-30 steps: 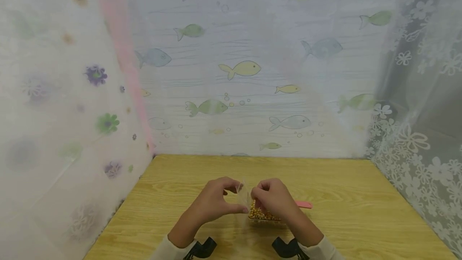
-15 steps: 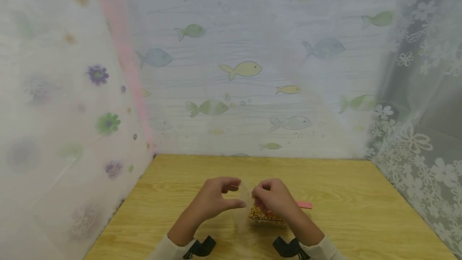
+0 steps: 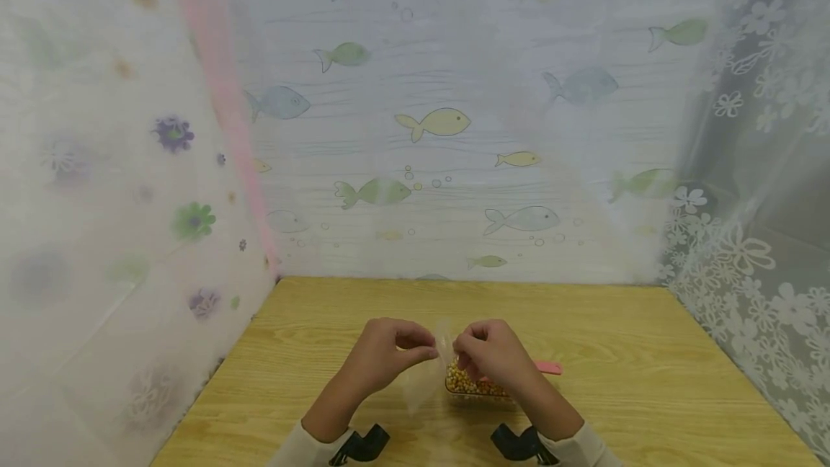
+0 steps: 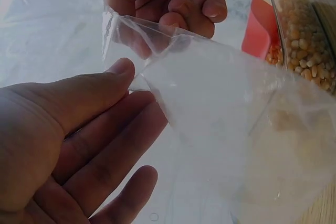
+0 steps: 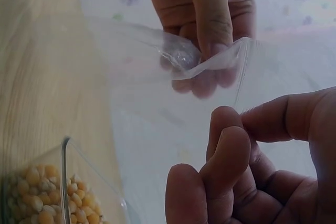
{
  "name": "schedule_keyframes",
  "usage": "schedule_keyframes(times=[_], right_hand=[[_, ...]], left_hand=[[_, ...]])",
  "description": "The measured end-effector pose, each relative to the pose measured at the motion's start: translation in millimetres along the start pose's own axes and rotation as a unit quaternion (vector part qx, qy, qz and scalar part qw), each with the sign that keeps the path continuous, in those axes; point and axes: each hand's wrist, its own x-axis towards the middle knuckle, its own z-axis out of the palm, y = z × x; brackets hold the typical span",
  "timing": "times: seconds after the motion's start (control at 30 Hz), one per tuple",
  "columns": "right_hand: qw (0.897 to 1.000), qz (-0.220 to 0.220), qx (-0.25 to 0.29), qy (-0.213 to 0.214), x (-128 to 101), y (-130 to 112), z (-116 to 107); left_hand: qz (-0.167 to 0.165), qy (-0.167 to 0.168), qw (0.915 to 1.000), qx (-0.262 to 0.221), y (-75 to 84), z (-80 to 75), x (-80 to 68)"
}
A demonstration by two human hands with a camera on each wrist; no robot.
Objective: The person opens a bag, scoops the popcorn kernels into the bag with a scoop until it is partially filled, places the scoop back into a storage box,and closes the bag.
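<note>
I hold the bag (image 4: 210, 93) above the surface (image 3: 583, 330), just beside the tub (image 3: 480, 396) of corn (image 5: 39, 198). The left hand (image 3: 389, 353) pinches its rim between thumb and finger; the right hand (image 3: 494, 357) pinches its edge likewise. I judge the film light, limp, slick and prone to creasing or tearing. Grip only at the rim, near the corners, using fingertip pressure; avoid stretching.

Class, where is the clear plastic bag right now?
In the head view, the clear plastic bag is held by the left grip and right grip, low near the middle, just left of the corn container.
</note>
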Motion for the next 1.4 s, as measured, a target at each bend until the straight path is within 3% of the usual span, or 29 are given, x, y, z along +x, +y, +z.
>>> schedule_keyframes(times=[0.4, 0.97, 1.4], right_hand=[[1.000, 0.011, -0.011, 0.024, -1.3, -1.0, -1.2], [0.999, 0.017, -0.007, 0.040, -3.0, -1.8, -5.4], [0.999, 0.009, -0.023, 0.044, -1.8, -1.0, -4.4]], left_hand=[[0.010, 0.033, 0.9988, 0.033, -1.4, -6.6, 0.4], [-0.034, 0.047, 0.9970, -0.052, 0.9, -12.5, -2.1], [-0.057, 0.024, 0.9920, -0.110, -3.4, -7.5, 1.6]])
